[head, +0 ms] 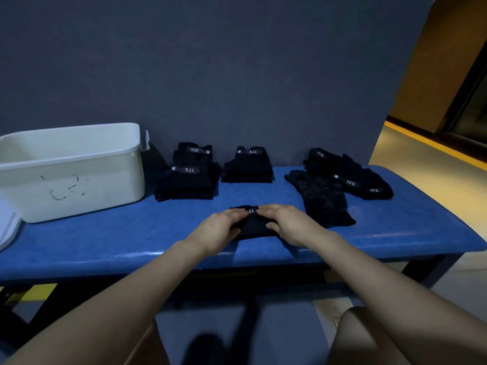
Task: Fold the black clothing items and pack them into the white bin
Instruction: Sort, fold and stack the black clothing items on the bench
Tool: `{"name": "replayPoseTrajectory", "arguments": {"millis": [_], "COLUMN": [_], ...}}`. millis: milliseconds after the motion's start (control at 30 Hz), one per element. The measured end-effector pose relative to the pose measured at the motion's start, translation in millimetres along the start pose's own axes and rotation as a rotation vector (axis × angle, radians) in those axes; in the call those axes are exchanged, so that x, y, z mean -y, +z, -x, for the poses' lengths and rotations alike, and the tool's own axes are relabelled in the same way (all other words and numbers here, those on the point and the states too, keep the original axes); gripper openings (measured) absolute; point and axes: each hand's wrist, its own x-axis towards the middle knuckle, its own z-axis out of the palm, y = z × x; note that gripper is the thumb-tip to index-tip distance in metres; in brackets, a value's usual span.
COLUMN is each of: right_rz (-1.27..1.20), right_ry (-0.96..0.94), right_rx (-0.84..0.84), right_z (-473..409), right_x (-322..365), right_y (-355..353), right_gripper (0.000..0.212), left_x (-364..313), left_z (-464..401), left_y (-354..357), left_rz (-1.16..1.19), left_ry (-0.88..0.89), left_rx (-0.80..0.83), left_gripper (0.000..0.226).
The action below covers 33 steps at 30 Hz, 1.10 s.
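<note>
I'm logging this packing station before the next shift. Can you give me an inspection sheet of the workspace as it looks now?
Surface: blue padded bench, against a dark wall.
Job's things: white bin at left, its inside mostly hidden; folded stacks and; unfolded pile at right; black item under both hands.
Clutter: white lid, partly seen at left edge.
Grippers: left hand and right hand hold the black item.
Cables: nothing seen.
Surroundings: yellow-striped floor at right.
</note>
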Motion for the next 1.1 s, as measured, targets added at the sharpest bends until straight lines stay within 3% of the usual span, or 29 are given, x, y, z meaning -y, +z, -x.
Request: {"name": "replayPoseTrajectory", "arguments": {"millis": [267,400,700,1100], "right_rz": [-0.034,0.009,0.076,0.080], "right_ry": [0.019,0.022,0.050,0.055], "right_rx": [0.136,0.174,0.141,0.067], "right_z": [8,6,4,4], "right_x": [-4,-1,4,14], "right_y": [-1,-6,-6,-4], "right_gripper": [0.056,0.061,0.059,0.056], "left_x": [2,0,-3,13], "left_z": [-1,1,-8,-4], "left_y": [-4,-8,-12,-2], "left_rz": [0.036,0.018,-0.047,-0.157], "left_ry": [-0.024,-0.045,-0.091,0.007], "left_rx": [0.079,0.155,0.166,0.067], "left_gripper": [0.049,0.064,0.054,0.058]}}
